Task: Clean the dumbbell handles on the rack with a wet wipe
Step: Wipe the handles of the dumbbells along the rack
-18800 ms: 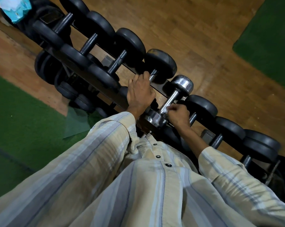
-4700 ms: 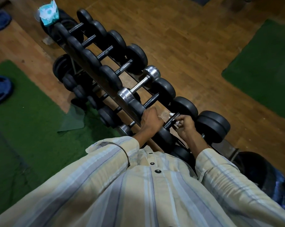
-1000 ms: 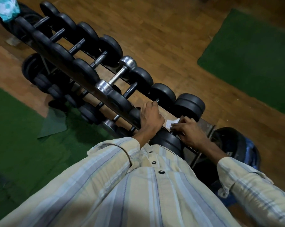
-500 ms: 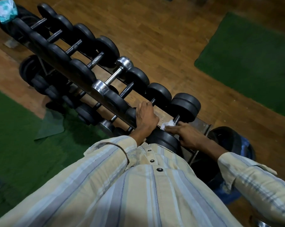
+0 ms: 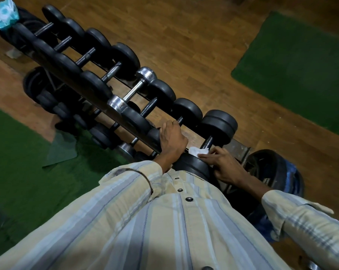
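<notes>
A long dumbbell rack [image 5: 98, 98] runs diagonally from upper left to lower right, loaded with black dumbbells and one chrome dumbbell [image 5: 134, 88]. My left hand [image 5: 171, 138] grips the handle of the second-to-last dumbbell [image 5: 186, 112]. My right hand [image 5: 222, 165] pinches a white wet wipe [image 5: 198, 151] against the near end of the last dumbbell's handle [image 5: 207, 143], close to its near black head [image 5: 192, 165]. The far head [image 5: 220, 124] of that dumbbell is a thick double disc.
A pack of wet wipes [image 5: 3, 13] sits at the rack's far left end. Smaller dumbbells fill a lower tier [image 5: 67, 112]. Green mats [image 5: 297, 65] lie on the wooden floor [image 5: 184, 36]. Stacked weight plates [image 5: 271, 172] stand right of the rack end.
My right hand with the wipe has settled on the last dumbbell's handle near its front head. My left hand has stayed on the neighbouring handle. The view has shifted slightly.
</notes>
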`<state>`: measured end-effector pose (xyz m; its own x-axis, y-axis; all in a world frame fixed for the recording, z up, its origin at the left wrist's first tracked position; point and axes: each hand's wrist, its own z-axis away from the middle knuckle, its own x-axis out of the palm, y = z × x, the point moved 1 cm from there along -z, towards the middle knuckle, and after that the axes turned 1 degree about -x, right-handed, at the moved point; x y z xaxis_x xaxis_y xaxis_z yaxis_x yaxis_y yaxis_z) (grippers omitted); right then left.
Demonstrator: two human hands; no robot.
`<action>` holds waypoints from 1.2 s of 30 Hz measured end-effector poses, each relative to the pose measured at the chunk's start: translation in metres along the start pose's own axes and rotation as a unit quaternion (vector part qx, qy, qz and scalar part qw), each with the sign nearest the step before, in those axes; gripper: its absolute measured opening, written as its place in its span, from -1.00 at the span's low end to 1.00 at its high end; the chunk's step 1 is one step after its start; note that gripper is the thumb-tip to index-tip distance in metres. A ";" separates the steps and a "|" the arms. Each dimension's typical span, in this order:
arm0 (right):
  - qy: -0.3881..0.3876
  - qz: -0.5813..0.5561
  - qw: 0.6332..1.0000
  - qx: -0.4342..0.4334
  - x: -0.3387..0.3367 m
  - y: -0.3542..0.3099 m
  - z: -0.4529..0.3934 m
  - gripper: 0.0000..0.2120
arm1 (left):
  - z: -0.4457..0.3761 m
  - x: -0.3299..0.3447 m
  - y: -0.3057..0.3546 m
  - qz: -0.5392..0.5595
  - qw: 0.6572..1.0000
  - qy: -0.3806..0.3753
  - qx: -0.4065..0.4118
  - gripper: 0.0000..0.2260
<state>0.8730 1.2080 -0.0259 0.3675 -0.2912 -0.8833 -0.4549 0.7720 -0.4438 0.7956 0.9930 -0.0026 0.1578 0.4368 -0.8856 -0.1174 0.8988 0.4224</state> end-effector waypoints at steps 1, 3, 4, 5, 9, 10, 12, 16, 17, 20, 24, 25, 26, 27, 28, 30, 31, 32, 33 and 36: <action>0.016 -0.019 1.000 0.007 0.001 0.002 0.002 -0.31 | 0.000 0.000 0.000 0.000 1.000 0.001 -0.001 -0.71; 0.040 -0.033 0.999 0.015 0.002 0.004 0.004 -0.38 | 0.000 0.000 0.000 -0.004 1.000 0.000 -0.002 -0.70; 0.049 -0.040 0.998 0.026 0.005 0.003 0.004 -0.39 | 0.000 0.000 0.000 -0.006 1.000 -0.001 -0.002 -0.69; 0.061 -0.050 0.996 0.048 0.007 0.001 0.004 -0.40 | 0.000 0.000 0.000 -0.007 1.000 0.000 -0.003 -0.69; 0.147 -0.142 0.955 0.217 0.022 -0.009 -0.001 -0.56 | 0.001 0.001 0.001 -0.008 1.000 0.003 -0.004 -0.72; 0.171 -0.166 0.938 0.251 0.024 -0.011 -0.003 -0.58 | 0.001 0.001 0.001 -0.010 1.000 0.004 -0.004 -0.73; 0.189 -0.259 0.895 0.311 0.028 -0.009 -0.009 -0.51 | 0.001 0.001 0.001 -0.014 1.000 0.003 -0.006 -0.72; 0.200 -0.442 0.771 0.413 0.027 -0.003 -0.032 -0.45 | 0.001 0.002 0.002 -0.017 1.000 0.004 -0.008 -0.71; 0.211 -0.489 0.724 0.438 0.026 -0.001 -0.039 -0.52 | 0.001 0.002 0.003 -0.018 1.000 0.003 -0.009 -0.71; 0.240 -0.651 0.535 0.482 0.014 -0.007 -0.049 -0.75 | 0.000 0.001 0.004 -0.017 1.000 0.001 -0.011 -0.70; 0.177 -0.740 0.459 0.459 0.015 -0.011 -0.046 -0.76 | 0.001 -0.001 0.003 -0.022 1.000 0.001 -0.013 -0.70; 0.164 -0.747 0.461 0.451 0.014 -0.014 -0.044 -0.74 | 0.001 -0.001 0.003 -0.020 1.000 0.000 -0.012 -0.70; 0.148 -0.741 0.475 0.450 0.013 -0.018 -0.042 -0.73 | 0.001 -0.001 0.004 -0.018 1.000 -0.001 -0.010 -0.70; 0.132 -0.739 0.486 0.447 0.011 -0.020 -0.041 -0.70 | 0.001 -0.002 0.004 -0.014 1.000 -0.001 -0.008 -0.71; 0.119 -0.725 0.506 0.451 0.007 -0.024 -0.039 -0.69 | 0.001 -0.002 0.004 -0.013 1.000 0.001 -0.006 -0.71; 0.099 -0.688 0.543 0.470 0.004 -0.025 -0.036 -0.67 | 0.001 -0.003 0.003 -0.012 1.000 0.000 -0.009 -0.72; 0.097 -0.669 0.560 0.478 0.005 -0.024 -0.035 -0.67 | 0.001 -0.003 0.003 -0.010 1.000 0.000 -0.010 -0.72; 0.098 -0.645 0.577 0.492 0.009 -0.020 -0.034 -0.69 | 0.001 -0.003 0.003 -0.006 1.000 0.001 -0.010 -0.72; 0.093 -0.626 0.593 0.498 0.010 -0.018 -0.033 -0.73 | 0.001 -0.003 0.003 -0.003 1.000 0.003 -0.010 -0.72; 0.071 -0.519 0.670 0.526 0.016 -0.012 -0.027 -0.86 | 0.000 -0.003 0.003 -0.003 1.000 0.004 -0.011 -0.72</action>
<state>0.8622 1.1792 -0.0386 -0.0717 -0.9727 -0.2208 0.8362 0.0620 -0.5449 0.7953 0.9945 0.0012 0.1505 0.4318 -0.8893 -0.1385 0.8999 0.4135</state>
